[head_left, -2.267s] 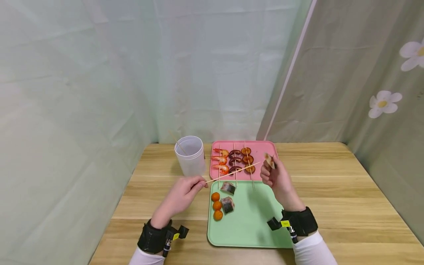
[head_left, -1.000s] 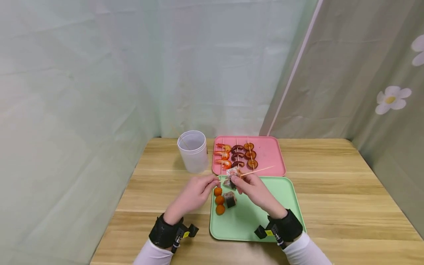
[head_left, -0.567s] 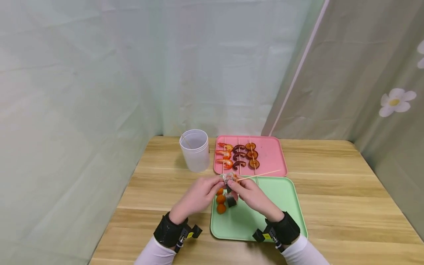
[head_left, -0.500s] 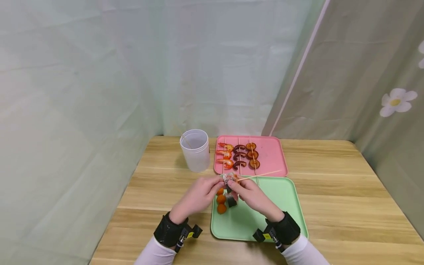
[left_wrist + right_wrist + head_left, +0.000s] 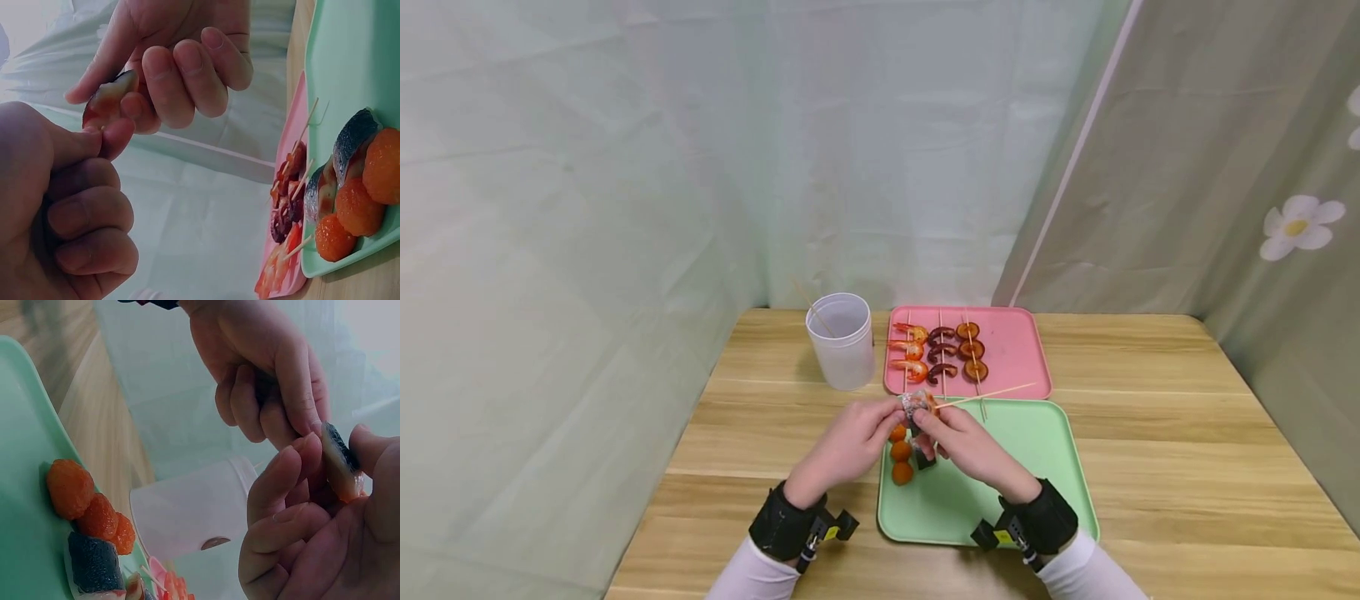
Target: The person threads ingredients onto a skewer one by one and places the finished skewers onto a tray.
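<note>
Over the green tray [image 5: 1000,500], both hands meet at a piece of fish [image 5: 917,402] with dark silvery skin. A thin wooden skewer [image 5: 992,394] passes through it, the long free end pointing right. My left hand [image 5: 853,437] pinches the skewer's left end right beside the fish. My right hand [image 5: 970,446] grips the fish between thumb and fingers, as the right wrist view also shows. Below them on the tray lie orange balls [image 5: 901,451] in a row and, partly hidden in the head view, two more fish pieces [image 5: 356,140].
Behind stands a pink tray [image 5: 1011,354] holding a shrimp skewer [image 5: 910,350], a tentacle skewer [image 5: 942,354] and a mushroom skewer [image 5: 973,350]. Left of it is a whitish plastic bucket [image 5: 842,358] with a stick [image 5: 820,317] in it. Curtains surround the wooden table [image 5: 1150,433].
Since the earliest frame, my right hand has brought the fish leftward to my left hand, and the skewer now passes through it. Over the last half second both hands stay nearly in place.
</note>
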`<state>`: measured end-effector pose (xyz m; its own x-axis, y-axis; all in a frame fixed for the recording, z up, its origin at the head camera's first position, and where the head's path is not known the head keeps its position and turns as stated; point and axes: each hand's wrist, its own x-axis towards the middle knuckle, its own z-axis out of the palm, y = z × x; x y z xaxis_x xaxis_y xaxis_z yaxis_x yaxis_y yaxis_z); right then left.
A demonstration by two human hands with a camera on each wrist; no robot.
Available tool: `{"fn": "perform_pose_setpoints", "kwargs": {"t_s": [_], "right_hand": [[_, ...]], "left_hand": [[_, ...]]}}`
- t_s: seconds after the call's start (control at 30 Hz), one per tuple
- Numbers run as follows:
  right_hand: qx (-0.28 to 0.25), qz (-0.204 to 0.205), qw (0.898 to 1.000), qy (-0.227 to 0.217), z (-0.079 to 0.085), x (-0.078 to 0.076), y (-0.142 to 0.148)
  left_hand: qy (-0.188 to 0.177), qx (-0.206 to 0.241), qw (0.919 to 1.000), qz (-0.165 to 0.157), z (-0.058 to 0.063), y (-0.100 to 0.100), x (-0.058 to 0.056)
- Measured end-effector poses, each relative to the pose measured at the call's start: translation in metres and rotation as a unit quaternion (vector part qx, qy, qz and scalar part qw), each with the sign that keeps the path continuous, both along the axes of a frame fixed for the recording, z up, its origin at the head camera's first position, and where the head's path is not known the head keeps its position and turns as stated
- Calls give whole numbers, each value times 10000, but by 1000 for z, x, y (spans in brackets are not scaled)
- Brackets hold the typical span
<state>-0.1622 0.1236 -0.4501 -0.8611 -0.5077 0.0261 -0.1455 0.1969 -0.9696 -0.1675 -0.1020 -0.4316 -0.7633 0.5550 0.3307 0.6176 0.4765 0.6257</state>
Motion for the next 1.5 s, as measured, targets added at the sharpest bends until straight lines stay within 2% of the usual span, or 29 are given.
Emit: {"fn": "perform_pose_setpoints", "kwargs": {"t_s": [0.13, 0.23, 0.4, 0.53, 0.63, 0.73, 0.83, 0.9, 1.0, 1.2, 1.4, 1.5], "right_hand": [[-34, 98, 9999, 35, 1, 0, 0], [13, 127, 9999, 109, 2, 1, 1], [500, 138, 9979, 377, 3, -3, 9], [1055, 417, 9923, 499, -2, -6, 12], [1673, 616, 9798, 904, -10, -9, 10], [2322, 731, 9591, 1441, -19, -13, 6], [2697, 790, 9434, 1762, -26, -15, 3], [2856, 717, 9370, 1879, -29, -15, 2], [3027, 448, 9328, 1903, -32, -12, 3], [3097, 54, 9347, 1744, -39, -7, 2], [3480, -492, 9199, 1740, -43, -7, 0], [3552, -630, 9179, 1656, -42, -8, 0]], "left_hand": [[-200, 88, 9998, -31, 0, -2, 0], [-217, 169, 9996, 9, 0, -5, -1], [-63, 379, 9992, 102, 3, -9, -5], [-25, 450, 9986, 273, 4, -15, -6], [17, 511, 9977, 436, 7, -21, -7], [65, 596, 9966, 574, 10, -26, -8], [77, 634, 9957, 664, 11, -30, -9], [49, 625, 9957, 683, 11, -31, -9], [-3, 629, 9955, 714, 10, -31, -9], [-101, 713, 9943, 788, 6, -31, -5], [-175, 815, 9931, 828, 6, -31, -7], [-146, 849, 9928, 837, 8, -32, -9]]}}
